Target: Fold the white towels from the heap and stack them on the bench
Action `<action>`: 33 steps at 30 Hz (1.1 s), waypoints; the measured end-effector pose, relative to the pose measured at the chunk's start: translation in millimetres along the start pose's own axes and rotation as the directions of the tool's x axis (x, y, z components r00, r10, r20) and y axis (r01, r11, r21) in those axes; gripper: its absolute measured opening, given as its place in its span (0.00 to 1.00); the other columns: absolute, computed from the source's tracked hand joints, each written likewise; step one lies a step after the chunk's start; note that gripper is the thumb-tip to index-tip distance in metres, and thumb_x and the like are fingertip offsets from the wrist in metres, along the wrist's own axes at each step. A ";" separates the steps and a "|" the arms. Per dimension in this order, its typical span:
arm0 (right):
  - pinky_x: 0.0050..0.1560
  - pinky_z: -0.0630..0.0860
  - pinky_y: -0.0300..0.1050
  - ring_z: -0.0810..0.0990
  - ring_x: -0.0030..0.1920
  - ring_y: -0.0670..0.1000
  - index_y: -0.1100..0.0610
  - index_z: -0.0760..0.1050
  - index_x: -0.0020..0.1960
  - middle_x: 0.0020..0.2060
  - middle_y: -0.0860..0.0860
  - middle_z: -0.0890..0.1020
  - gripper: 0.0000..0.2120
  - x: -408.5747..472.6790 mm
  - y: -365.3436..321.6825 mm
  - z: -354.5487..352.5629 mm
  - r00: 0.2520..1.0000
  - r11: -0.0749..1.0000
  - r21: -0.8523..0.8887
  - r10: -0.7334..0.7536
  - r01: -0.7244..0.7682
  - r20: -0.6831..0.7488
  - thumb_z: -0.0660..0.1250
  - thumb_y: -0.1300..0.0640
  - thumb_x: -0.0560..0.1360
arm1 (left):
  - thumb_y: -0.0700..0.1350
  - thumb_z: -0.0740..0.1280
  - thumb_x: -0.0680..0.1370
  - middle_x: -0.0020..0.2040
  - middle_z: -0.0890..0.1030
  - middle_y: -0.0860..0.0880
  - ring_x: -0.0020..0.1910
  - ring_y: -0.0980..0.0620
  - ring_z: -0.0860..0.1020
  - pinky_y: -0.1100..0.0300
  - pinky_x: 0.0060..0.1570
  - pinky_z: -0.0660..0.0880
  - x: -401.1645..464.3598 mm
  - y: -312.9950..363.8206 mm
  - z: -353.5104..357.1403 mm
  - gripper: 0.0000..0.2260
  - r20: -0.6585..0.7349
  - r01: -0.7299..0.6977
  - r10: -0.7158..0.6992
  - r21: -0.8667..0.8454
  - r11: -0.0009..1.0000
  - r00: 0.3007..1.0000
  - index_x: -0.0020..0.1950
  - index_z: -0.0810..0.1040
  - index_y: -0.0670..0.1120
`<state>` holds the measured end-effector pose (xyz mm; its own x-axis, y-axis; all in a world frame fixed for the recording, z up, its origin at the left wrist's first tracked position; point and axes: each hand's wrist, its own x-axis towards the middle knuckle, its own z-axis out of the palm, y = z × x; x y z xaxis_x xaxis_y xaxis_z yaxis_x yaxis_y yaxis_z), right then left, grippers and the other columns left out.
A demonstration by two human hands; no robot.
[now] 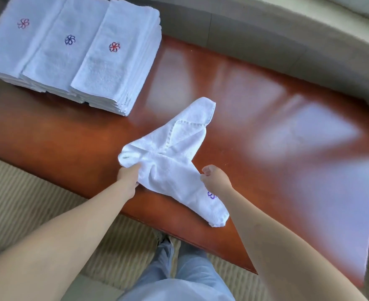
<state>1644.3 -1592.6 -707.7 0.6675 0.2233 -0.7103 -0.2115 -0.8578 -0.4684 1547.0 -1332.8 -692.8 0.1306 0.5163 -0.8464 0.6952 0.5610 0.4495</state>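
1. Far left, on the bench (pixel 266 88): three stacks of folded towels (pixel 70 51) side by side, edges squared, each top piece showing a small embroidered pinwheel flower, two reddish and the middle one dark blue. Terry cloth, soft nap, a flat woven band visible on the right stack. Judged: much of the task is already done. No heap is in view.

2. Left hand (pixel 130 173): fingers pinch a bunched corner of the loose white towel (pixel 172 161); a small label shows in the bunch beside the fingers.

3. Centre: this towel lies rumpled on the bench, near its front edge and well apart from the stacks. One flap is turned over, showing a hemstitched border; a point of cloth reaches away from the person; another tail runs toward the front edge, with a purple embroidered flower partly hidden by the right forearm.

4. Right hand (pixel 214 177): fingers curled at the towel's near edge. It probably pinches the cloth, but the contact is hidden behind the knuckles, so I cannot tell.

5. Step in hand, judged: opening the towel out flat before the first fold. Next move calls for drawing two corners apart and smoothing the flap down.

6. Bench: reddish-brown polished wood, glossy, pale reflections across the right half. Striped carpet below.
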 end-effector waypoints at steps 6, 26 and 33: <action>0.40 0.80 0.47 0.84 0.42 0.51 0.52 0.65 0.74 0.44 0.47 0.83 0.25 38.5 -34.8 28.2 0.992 0.984 0.136 0.122 -0.119 -0.011 0.62 0.44 0.80 | 0.48 0.73 0.77 0.54 0.85 0.48 0.53 0.49 0.83 0.57 0.53 0.81 11.9 -13.5 -27.1 0.12 0.011 0.039 -0.039 -0.051 0.998 0.999 0.60 0.80 0.48; 0.45 0.76 0.47 0.81 0.45 0.63 0.57 0.80 0.42 0.49 0.59 0.80 0.09 21.8 -19.3 -31.6 0.926 0.989 -0.112 0.053 -0.102 -0.373 0.61 0.61 0.69 | 0.45 0.68 0.79 0.54 0.85 0.43 0.53 0.45 0.84 0.49 0.62 0.80 31.5 0.4 -65.1 0.06 -0.029 -0.067 0.071 0.104 0.992 0.997 0.54 0.81 0.45; 0.30 0.66 0.40 0.66 0.26 0.55 0.59 0.69 0.30 0.23 0.52 0.69 0.02 -36.1 53.9 -103.3 0.832 0.964 0.110 0.264 -0.241 -0.487 0.58 0.61 0.59 | 0.49 0.67 0.79 0.52 0.83 0.48 0.49 0.48 0.82 0.48 0.59 0.81 9.7 22.0 -18.4 0.09 0.141 -0.280 0.258 0.173 0.944 0.956 0.59 0.80 0.52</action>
<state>1682.5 -1694.7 -653.0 0.8476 -0.2663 -0.4589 -0.4437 -0.8300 -0.3379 1550.6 -1303.5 -685.9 0.4040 0.5467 -0.7334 0.7420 0.2731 0.6123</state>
